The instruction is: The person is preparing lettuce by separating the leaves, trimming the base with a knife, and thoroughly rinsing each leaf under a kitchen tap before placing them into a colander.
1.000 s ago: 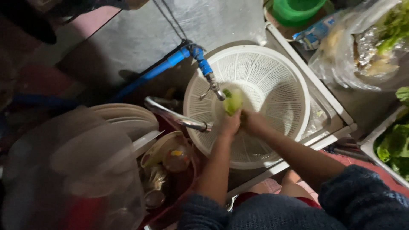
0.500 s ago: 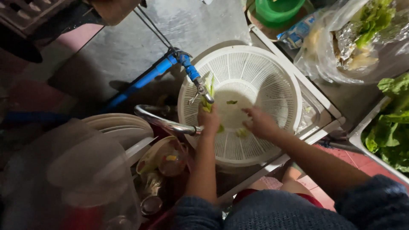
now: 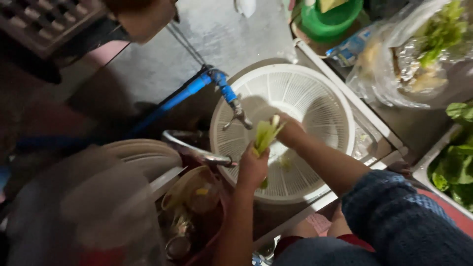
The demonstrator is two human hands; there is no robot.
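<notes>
White slotted plastic colander [image 3: 315, 88], left hand [image 3: 252, 167] gripping leafy green stalk [image 3: 266, 135] (pale ribs), right hand [image 3: 290, 130] grip unclear.

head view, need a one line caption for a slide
Left hand holds a green leafy stalk under the tap over a white colander, right hand alongside.

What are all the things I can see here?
Strainer basket: one, white, in the sink at centre.
Tap: one, metal on a blue pipe, over the basket's left edge.
Leafy vegetable: one, pale green, over the basket.
Plates: a stack, white, left of the basket.
Plastic bag: one, clear, holding greens, upper right.
Bowl: one, green, top.
Tray of leaves: one, green, right edge.
Left hand: grip on the vegetable.
Right hand: touching the vegetable.
</notes>
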